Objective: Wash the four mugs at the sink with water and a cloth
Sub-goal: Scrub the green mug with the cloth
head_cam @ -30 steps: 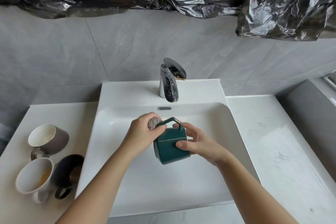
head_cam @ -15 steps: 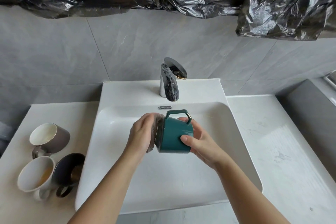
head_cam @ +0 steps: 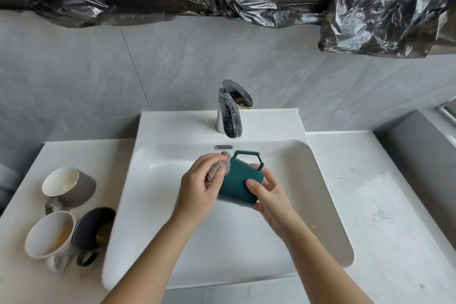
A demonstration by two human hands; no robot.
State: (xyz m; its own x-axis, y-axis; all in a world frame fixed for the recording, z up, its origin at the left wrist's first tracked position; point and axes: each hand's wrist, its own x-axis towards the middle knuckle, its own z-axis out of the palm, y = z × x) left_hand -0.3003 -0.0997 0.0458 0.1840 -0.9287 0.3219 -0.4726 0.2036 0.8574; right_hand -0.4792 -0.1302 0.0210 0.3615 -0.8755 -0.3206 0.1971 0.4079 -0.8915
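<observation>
Fingers (head_cam: 267,176) of the right hand (head_cam: 271,197) are curled round the body of the dark green glazed ceramic mug (head_cam: 237,185), thumb on its near wall. Those of the left hand (head_cam: 197,187) clench a small grey-beige fluffy cloth (head_cam: 217,171) against the mug's left side. Mug is held tilted, angular handle uppermost, in the air directly in front of the chrome faucet (head_cam: 229,116), above the white sink basin (head_cam: 320,205). No water is seen leaving the faucet. Mug judged stiff, breakable, of moderate weight, and slippery once wet; best taken round the body as at present, or by the handle. Cloth judged soft and pliant. Grey-brown mug (head_cam: 74,185), white mug (head_cam: 49,237) with yellowish residue inside, and dark navy mug (head_cam: 93,227) sit grouped on the white desk (head_cam: 370,205), well to the left of the faucet and nearer the camera. No brand, label or legible writing found on any item.
</observation>
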